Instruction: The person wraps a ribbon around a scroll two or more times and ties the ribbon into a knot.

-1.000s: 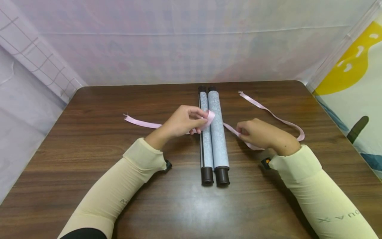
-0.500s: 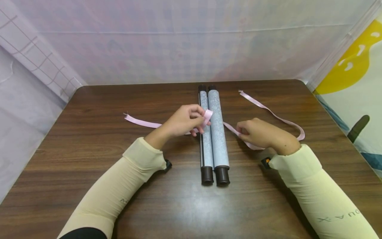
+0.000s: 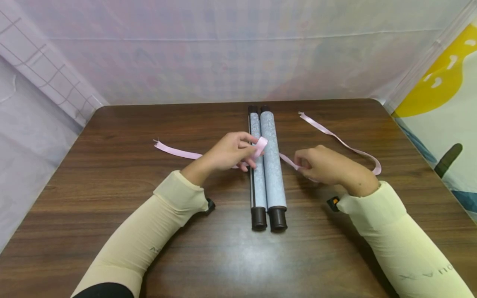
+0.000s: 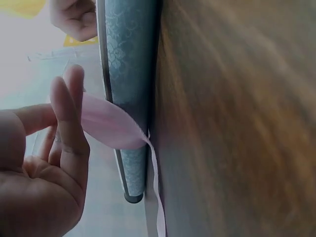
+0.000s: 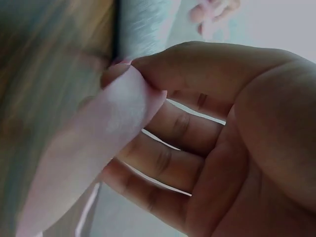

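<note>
A hanging scroll [image 3: 275,178] rolled from both ends lies lengthwise on the table, its two pale blue patterned rolls side by side with dark brown end knobs. A pink satin ribbon [image 3: 179,153] crosses at the scroll, with tails on both sides. My left hand [image 3: 229,152] pinches the ribbon between thumb and fingers, and a loop of it stands above the rolls. To the right of the scroll, my right hand [image 3: 322,165] pinches the ribbon's other stretch near the table; in the right wrist view the ribbon [image 5: 98,128] runs from between thumb and forefinger.
The brown wood-grain table [image 3: 112,198] bears everything. Behind it hangs a pale checked cloth [image 3: 223,70]. A patterned cloth with a yellow shape [image 3: 436,82] hangs at the right. The ribbon's right tail [image 3: 324,130] curves toward the back of the table.
My right hand has risen slightly, and less ribbon shows beneath it. My left hand's fingers shift a little on the loop, which wavers. The scroll stays in place.
</note>
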`<state>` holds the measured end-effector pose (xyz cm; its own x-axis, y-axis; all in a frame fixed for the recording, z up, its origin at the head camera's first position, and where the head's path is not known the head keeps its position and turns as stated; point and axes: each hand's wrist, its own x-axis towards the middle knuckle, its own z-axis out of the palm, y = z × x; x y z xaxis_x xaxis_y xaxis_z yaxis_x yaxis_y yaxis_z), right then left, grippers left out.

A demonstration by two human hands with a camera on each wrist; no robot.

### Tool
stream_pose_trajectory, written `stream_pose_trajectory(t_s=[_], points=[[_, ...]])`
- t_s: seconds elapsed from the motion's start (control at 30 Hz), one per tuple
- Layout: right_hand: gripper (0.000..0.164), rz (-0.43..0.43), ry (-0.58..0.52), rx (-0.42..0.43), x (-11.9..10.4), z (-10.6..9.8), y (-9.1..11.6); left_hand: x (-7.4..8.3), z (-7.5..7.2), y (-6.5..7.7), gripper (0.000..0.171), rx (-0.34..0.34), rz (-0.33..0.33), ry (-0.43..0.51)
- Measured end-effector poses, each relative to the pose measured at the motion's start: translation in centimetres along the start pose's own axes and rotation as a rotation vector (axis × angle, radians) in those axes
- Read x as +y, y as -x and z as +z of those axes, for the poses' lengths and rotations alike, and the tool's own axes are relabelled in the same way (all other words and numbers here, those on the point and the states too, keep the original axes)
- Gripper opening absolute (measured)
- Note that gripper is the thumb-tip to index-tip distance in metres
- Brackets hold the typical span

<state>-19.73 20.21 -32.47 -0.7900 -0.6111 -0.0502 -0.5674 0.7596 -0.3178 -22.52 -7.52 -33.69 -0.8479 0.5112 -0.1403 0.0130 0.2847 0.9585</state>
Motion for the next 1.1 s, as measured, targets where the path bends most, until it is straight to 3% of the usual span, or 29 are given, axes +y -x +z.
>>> stream_pose_trajectory(t_s=[0.23, 0.43, 0.57, 0.7, 0.87, 1.0, 1.1], points=[[0.003, 0.053, 0.030, -0.011, -1.9, -1.3, 0.7, -0.1, 0.0, 0.0, 0.020, 0.013, -0.004, -0.028], [0.014, 0.090, 0.087, -0.069, -1.7, -2.0, 1.8, 0.0, 0.2, -0.1, 0.017, 0.033, 0.013, -0.083], [0.018, 0.115, 0.065, -0.101, -1.7, -1.7, 1.9, 0.0, 0.2, -0.1, 0.017, 0.034, 0.017, -0.104], [0.034, 0.169, 0.051, -0.168, -2.0, -0.7, 1.5, -0.1, 0.2, -0.1, 0.017, 0.037, 0.021, -0.115], [0.023, 0.097, 0.038, -0.222, -2.3, 0.2, 1.2, -0.1, 0.2, 0.0, 0.017, 0.053, 0.021, -0.119], [0.015, 0.039, 0.000, -0.199, -2.4, 0.3, 1.2, 0.0, 0.1, 0.0, 0.017, 0.058, 0.021, -0.124], [0.009, 0.065, -0.038, -0.170, -2.7, -0.2, 1.5, -0.1, 0.2, -0.1, 0.016, 0.060, 0.029, -0.122]])
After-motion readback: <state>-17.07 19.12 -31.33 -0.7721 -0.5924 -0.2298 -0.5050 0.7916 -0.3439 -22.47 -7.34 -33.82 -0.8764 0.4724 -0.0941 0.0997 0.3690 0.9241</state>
